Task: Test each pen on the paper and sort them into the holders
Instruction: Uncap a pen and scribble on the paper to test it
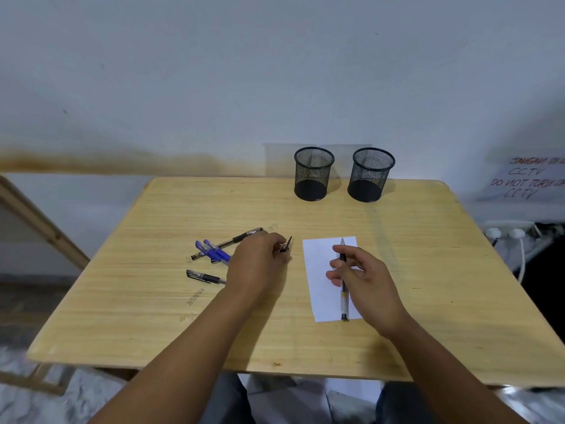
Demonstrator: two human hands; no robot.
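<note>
Far left, past the table (128,301), I see a wooden frame (36,221) leaning by the wall. On the table's left half lies my loose pile: a long black pen (227,242) angled up to the right, two blue pens (215,251) crossing it, and a second black pen (205,276) lying alone just nearer to me. The left forearm runs over the near ends of these, so I cannot see their full length.

The left hand (260,261) sits just right of the pile, knuckles up, fingers curled together and pinching a small black cap (287,244) that sticks out past the fingertips, tilted upward. I cannot tell whether the cap touches the table.

Right of it, a gap of bare wood, then the paper (321,298), a white sheet lying flat and slightly turned. I can make out no marks on it. Over the paper the right hand (363,280) holds an uncapped pen (343,280), thumb and fingers closed loosely round its middle, the index finger stretched forward. The pen points away from me, tip near the paper's far edge, its clear barrel end reaching the near edge.

At the far edge stand two black mesh holders, the left holder (313,174) and right holder (370,175), side by side, not touching. Both look bare inside.

Far right, off the table, hangs a handwritten sign (526,179), and below it a white power strip (510,229) with plugs.
</note>
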